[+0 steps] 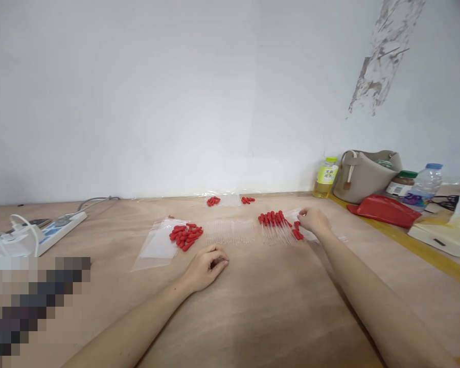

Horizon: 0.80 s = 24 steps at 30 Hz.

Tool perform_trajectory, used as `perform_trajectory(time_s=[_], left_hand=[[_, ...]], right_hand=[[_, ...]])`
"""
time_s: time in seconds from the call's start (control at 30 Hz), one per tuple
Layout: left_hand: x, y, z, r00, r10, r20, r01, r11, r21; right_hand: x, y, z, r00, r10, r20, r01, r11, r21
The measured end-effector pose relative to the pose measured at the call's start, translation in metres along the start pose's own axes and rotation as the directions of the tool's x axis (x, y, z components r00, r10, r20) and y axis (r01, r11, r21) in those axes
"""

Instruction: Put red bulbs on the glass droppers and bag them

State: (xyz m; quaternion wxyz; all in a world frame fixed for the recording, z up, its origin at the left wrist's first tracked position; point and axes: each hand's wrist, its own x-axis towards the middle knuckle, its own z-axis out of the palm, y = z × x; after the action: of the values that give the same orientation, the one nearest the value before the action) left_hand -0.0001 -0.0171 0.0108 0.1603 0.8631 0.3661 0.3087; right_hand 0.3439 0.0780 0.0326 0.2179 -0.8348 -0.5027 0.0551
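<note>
My left hand (207, 267) rests on the table with its fingers curled in toward the thumb; nothing shows in its grip. Just beyond it lies a row of clear thin glass droppers (230, 231) without bulbs. To its left, a pile of red rubber bulbs (186, 235) overlaps a clear plastic bag (157, 248). My right hand (315, 221) is closed at the fingertips beside a few loose red bulbs (298, 232); whatever it may pinch is too small to make out. Left of it lie several droppers with red bulbs fitted (274, 220), side by side.
By the wall lie two small groups of red bulbs (213, 201) with clear plastic. At right stand a yellow-capped bottle (325, 178), a grey bag (366, 179), a jar (402, 185), a water bottle (425, 186), a red pouch (387, 210) and a tissue box (440, 237). A power strip (63, 232) lies left.
</note>
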Motion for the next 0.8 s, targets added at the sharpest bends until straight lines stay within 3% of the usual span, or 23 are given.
perform_trajectory(time_s=[0.23, 0.43, 0.53, 0.6, 0.7, 0.73, 0.8], left_hand=[[-0.001, 0.001, 0.002, 1.0, -0.013, -0.015, 0.014, 0.999, 0.029], [0.009, -0.003, -0.003, 0.968, -0.055, -0.245, 0.109, 0.971, 0.212], [0.028, -0.002, -0.005, 0.965, -0.124, -0.229, 0.2, 0.917, 0.344], [0.046, -0.001, -0.002, 0.962, -0.207, -0.176, 0.266, 0.857, 0.442], [0.072, -0.004, 0.007, 0.934, -0.285, -0.215, 0.356, 0.793, 0.495], [0.08, -0.006, 0.011, 0.922, -0.312, -0.23, 0.387, 0.771, 0.505], [0.091, -0.01, 0.017, 0.896, -0.367, -0.251, 0.445, 0.728, 0.523]], right_hand=[[0.01, 0.021, 0.014, 0.991, -0.022, 0.133, 0.024, 1.0, -0.017], [0.009, 0.019, 0.015, 0.996, -0.026, 0.089, 0.028, 0.999, -0.021], [0.008, 0.01, 0.008, 0.998, -0.06, 0.001, 0.06, 0.998, -0.003], [0.003, -0.001, 0.005, 0.992, -0.115, -0.053, 0.117, 0.993, 0.028], [-0.017, -0.02, 0.008, 0.966, -0.241, -0.095, 0.25, 0.964, 0.089], [-0.027, -0.026, 0.011, 0.946, -0.304, -0.111, 0.315, 0.942, 0.112], [-0.051, -0.036, 0.019, 0.847, -0.497, -0.19, 0.528, 0.828, 0.189]])
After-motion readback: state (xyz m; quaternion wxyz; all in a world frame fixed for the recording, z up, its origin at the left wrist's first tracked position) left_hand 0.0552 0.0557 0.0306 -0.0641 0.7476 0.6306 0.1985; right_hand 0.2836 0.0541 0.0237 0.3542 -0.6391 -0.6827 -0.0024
